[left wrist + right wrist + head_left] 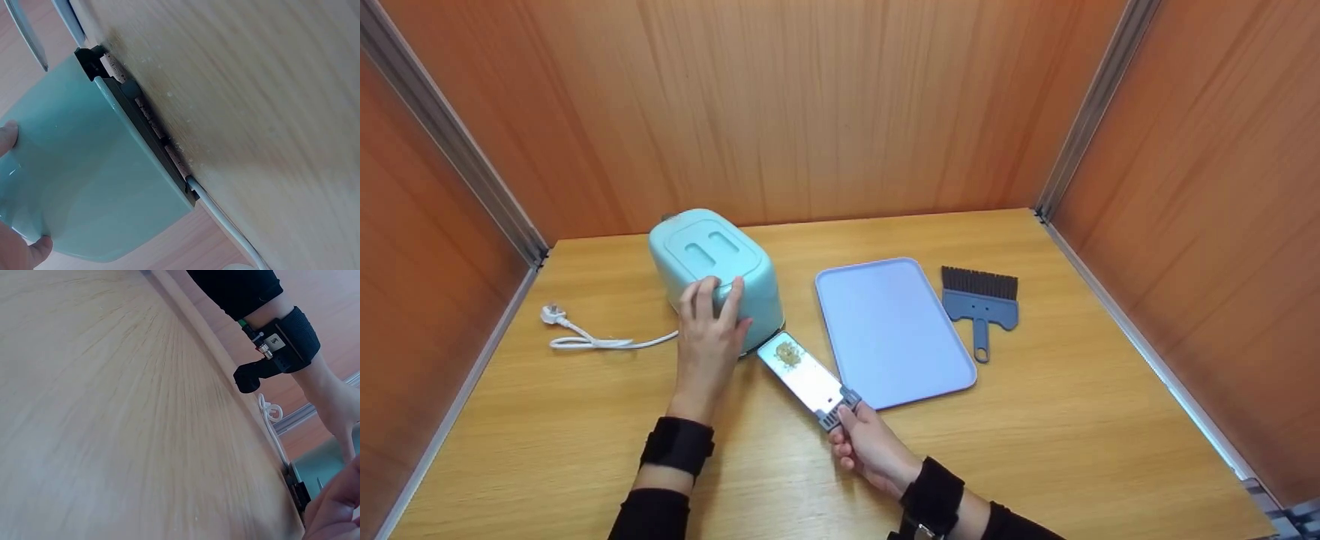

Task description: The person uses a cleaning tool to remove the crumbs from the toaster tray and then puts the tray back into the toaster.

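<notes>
A turquoise toaster (754, 300) with a lid over its top stands at the left of the table. My left hand (709, 330) grips its near end, fingers bent over the top and thumb at the side. My right hand (877, 450) pinches the grey handle of a shiny crumb tray (810, 379) between thumb and fingers. Brown crumbs (788, 354) lie heaped at the tray's far end, close to the toaster's lower edge. In the left wrist view, loose crumbs (180, 147) are scattered on the table along the toaster's base.
A lavender tray (892, 330) lies right of the toaster, its near corner close to my right hand. Farther right lies a grey-blue hand brush (981, 306) with dark bristles. The toaster's white cord and plug (585, 341) lie left. Wooden panels (840, 105) enclose the table's back and sides.
</notes>
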Demonstrator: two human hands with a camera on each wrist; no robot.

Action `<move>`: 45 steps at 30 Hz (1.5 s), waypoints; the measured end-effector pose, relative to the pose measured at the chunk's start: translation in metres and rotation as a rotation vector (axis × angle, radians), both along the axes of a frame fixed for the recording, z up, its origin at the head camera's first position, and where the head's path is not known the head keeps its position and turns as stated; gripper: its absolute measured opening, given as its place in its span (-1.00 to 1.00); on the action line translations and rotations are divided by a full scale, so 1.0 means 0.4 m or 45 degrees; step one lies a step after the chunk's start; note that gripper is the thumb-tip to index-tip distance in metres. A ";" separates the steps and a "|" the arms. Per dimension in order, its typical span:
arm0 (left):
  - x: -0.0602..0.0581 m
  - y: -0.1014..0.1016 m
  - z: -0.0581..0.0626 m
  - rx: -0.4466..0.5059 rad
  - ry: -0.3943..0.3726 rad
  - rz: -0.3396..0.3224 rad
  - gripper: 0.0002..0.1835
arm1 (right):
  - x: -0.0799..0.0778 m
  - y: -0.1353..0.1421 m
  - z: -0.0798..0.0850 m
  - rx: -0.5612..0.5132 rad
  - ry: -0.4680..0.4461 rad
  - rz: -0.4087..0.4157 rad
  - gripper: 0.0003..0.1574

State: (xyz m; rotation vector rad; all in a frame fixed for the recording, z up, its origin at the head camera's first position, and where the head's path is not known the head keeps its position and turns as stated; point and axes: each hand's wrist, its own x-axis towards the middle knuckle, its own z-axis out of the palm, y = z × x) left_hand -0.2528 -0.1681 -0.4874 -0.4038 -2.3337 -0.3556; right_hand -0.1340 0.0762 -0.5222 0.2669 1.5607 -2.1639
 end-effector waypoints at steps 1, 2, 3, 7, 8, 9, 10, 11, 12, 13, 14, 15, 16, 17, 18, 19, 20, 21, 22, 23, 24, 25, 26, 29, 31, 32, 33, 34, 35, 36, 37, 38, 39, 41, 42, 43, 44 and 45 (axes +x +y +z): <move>0.000 0.000 0.000 0.003 -0.004 -0.001 -0.22 | -0.001 0.003 0.001 0.001 0.004 -0.004 -0.58; -0.001 0.000 0.000 0.005 -0.008 -0.002 -0.23 | -0.002 0.006 0.002 0.002 0.006 -0.009 -0.57; 0.000 0.000 0.000 0.007 -0.013 -0.002 -0.23 | -0.003 0.009 0.004 0.002 0.009 -0.014 -0.57; 0.001 0.000 0.001 0.003 -0.021 0.003 -0.22 | -0.007 0.020 0.010 0.003 0.023 -0.033 -0.55; 0.001 0.001 0.001 0.005 -0.020 0.002 -0.22 | -0.008 0.022 0.011 0.005 0.027 -0.037 -0.55; 0.002 0.001 0.002 0.005 -0.016 0.001 -0.22 | -0.009 0.024 0.013 0.006 0.028 -0.041 -0.55; 0.002 0.001 0.002 0.005 -0.012 -0.001 -0.22 | -0.011 0.027 0.015 0.006 0.027 -0.045 -0.55; 0.002 0.001 0.002 0.007 -0.006 -0.004 -0.23 | -0.012 0.029 0.016 0.007 0.027 -0.050 -0.55; 0.001 0.001 0.002 0.008 0.001 -0.007 -0.23 | -0.014 0.032 0.018 0.008 0.029 -0.053 -0.55; 0.001 0.001 0.003 0.009 0.007 -0.010 -0.24 | -0.015 0.034 0.020 0.011 0.030 -0.057 -0.56; 0.001 0.001 0.003 0.008 0.014 -0.012 -0.25 | -0.017 0.037 0.023 0.013 0.032 -0.061 -0.56; 0.001 0.001 0.003 0.006 0.017 -0.011 -0.25 | -0.018 0.040 0.024 0.013 0.036 -0.064 -0.56; 0.001 0.001 0.004 0.003 0.018 -0.011 -0.24 | -0.020 0.042 0.026 0.013 0.042 -0.065 -0.55; 0.000 0.001 0.003 0.000 0.020 -0.010 -0.24 | -0.022 0.045 0.028 0.014 0.051 -0.065 -0.55; 0.000 0.001 0.004 -0.003 0.020 -0.007 -0.25 | -0.024 0.047 0.030 0.015 0.058 -0.065 -0.54; 0.001 0.002 0.004 -0.007 0.019 -0.005 -0.25 | -0.027 0.049 0.031 0.017 0.065 -0.066 -0.54; 0.001 0.002 0.004 -0.011 0.018 -0.002 -0.25 | -0.030 0.052 0.033 0.015 0.072 -0.067 -0.55; 0.001 0.002 0.004 -0.013 0.015 -0.001 -0.25 | -0.033 0.054 0.033 0.016 0.078 -0.068 -0.55; 0.001 0.003 0.004 -0.014 0.012 0.001 -0.25 | -0.036 0.056 0.036 0.015 0.080 -0.070 -0.56; 0.002 0.003 0.005 -0.014 0.011 0.002 -0.25 | -0.039 0.058 0.037 0.015 0.081 -0.072 -0.57; 0.002 0.003 0.006 -0.014 0.008 0.003 -0.26 | -0.042 0.060 0.039 0.013 0.082 -0.073 -0.58; 0.002 0.004 0.006 -0.012 0.004 0.004 -0.25 | -0.045 0.062 0.041 0.010 0.086 -0.075 -0.58; 0.002 0.004 0.007 -0.011 0.001 0.006 -0.26 | -0.047 0.064 0.042 0.006 0.087 -0.076 -0.58; 0.004 0.006 0.010 -0.001 -0.011 0.007 -0.27 | -0.054 0.070 0.047 -0.001 0.099 -0.083 -0.56; 0.005 0.007 0.012 0.004 -0.019 0.008 -0.28 | -0.059 0.073 0.050 0.000 0.099 -0.091 -0.59; 0.006 0.008 0.013 0.005 -0.025 0.009 -0.28 | -0.061 0.074 0.051 0.002 0.096 -0.097 -0.61; 0.007 0.010 0.014 0.008 -0.029 0.010 -0.29 | -0.065 0.075 0.052 0.006 0.094 -0.105 -0.65; 0.007 0.010 0.015 0.009 -0.035 0.012 -0.29 | -0.068 0.076 0.054 0.007 0.086 -0.116 -0.68; 0.008 0.011 0.016 0.012 -0.042 0.013 -0.28 | -0.071 0.077 0.055 0.008 0.079 -0.125 -0.70; 0.008 0.012 0.017 0.012 -0.045 0.015 -0.27 | -0.075 0.078 0.057 0.007 0.077 -0.134 -0.72; 0.008 0.012 0.018 0.011 -0.043 0.016 -0.27 | -0.078 0.078 0.059 0.004 0.074 -0.143 -0.73; 0.008 0.013 0.019 0.012 -0.034 0.013 -0.27 | -0.081 0.078 0.061 0.001 0.076 -0.154 -0.75; 0.008 0.013 0.019 0.014 -0.023 0.009 -0.27 | -0.084 0.079 0.062 -0.001 0.075 -0.165 -0.76; 0.007 0.012 0.019 0.014 0.002 0.002 -0.27 | -0.088 0.079 0.064 -0.009 0.076 -0.183 -0.79; 0.006 0.012 0.019 0.012 0.015 0.000 -0.27 | -0.090 0.079 0.065 -0.009 0.078 -0.191 -0.81; 0.006 0.012 0.019 0.012 0.022 -0.002 -0.28 | -0.092 0.079 0.066 -0.007 0.080 -0.198 -0.82; 0.007 0.012 0.020 0.011 0.024 -0.003 -0.28 | -0.094 0.079 0.066 -0.005 0.081 -0.204 -0.83; 0.008 0.013 0.020 0.011 0.018 -0.001 -0.28 | -0.096 0.079 0.066 -0.006 0.081 -0.210 -0.83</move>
